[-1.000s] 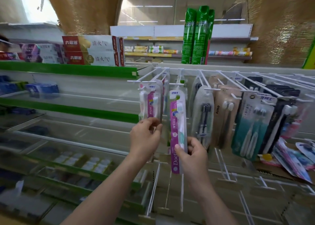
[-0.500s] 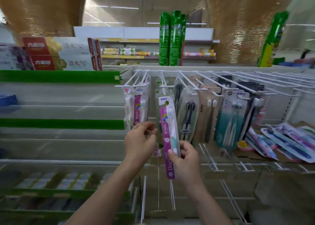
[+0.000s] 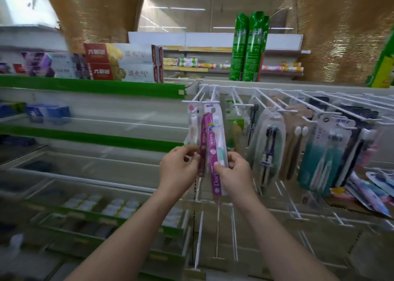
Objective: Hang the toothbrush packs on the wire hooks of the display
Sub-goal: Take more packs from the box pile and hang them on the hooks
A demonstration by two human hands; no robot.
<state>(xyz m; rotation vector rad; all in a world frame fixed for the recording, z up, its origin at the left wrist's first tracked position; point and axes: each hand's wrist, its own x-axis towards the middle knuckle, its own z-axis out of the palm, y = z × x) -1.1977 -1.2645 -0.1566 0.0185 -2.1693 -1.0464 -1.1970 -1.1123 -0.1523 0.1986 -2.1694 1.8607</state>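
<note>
A purple toothbrush pack [image 3: 214, 144] stands upright in front of the display, its top card up at the leftmost white wire hooks [image 3: 201, 96]. My right hand [image 3: 233, 172] grips this pack at its lower half. My left hand [image 3: 178, 170] pinches the bottom of the purple and pink packs [image 3: 197, 135] that hang on those hooks, just left of the held pack. Whether the held pack's hole is on a hook is hidden by blur.
More toothbrush packs [image 3: 266, 144] hang on wire hooks to the right. Loose packs [image 3: 371, 193] lie on a cardboard box at the far right. Bare lower hooks [image 3: 199, 238] stick out below my hands. Green-edged shelves [image 3: 91, 87] with toothpaste boxes [image 3: 121, 62] run to the left.
My right hand has lifted the purple pack up and left, so its top now reaches the leftmost hooks beside the hanging packs. My left hand stays on the hanging packs.
</note>
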